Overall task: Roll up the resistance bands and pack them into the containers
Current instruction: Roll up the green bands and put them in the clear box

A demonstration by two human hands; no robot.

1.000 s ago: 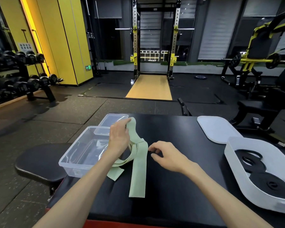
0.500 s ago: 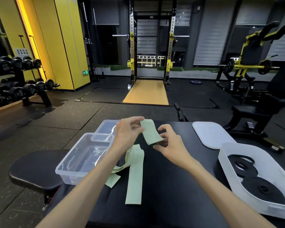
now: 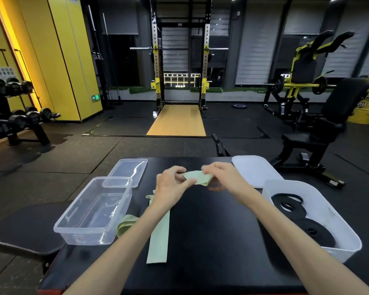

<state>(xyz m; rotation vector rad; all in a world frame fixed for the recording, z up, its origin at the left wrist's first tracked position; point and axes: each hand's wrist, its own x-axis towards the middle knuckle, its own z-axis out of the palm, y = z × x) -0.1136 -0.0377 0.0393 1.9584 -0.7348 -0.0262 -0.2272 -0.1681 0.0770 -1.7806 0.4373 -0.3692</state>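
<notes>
Pale-green resistance band (image 3: 197, 177) | flat, end folded | pinched by left hand (image 3: 172, 185) and right hand (image 3: 221, 176)

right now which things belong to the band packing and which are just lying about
In the job: pale green flat resistance band, left hand, right hand, clear rectangular plastic container, white plastic tub, rolled black bands.
Lying about: black dumbbells, yellow weight machine.
</notes>
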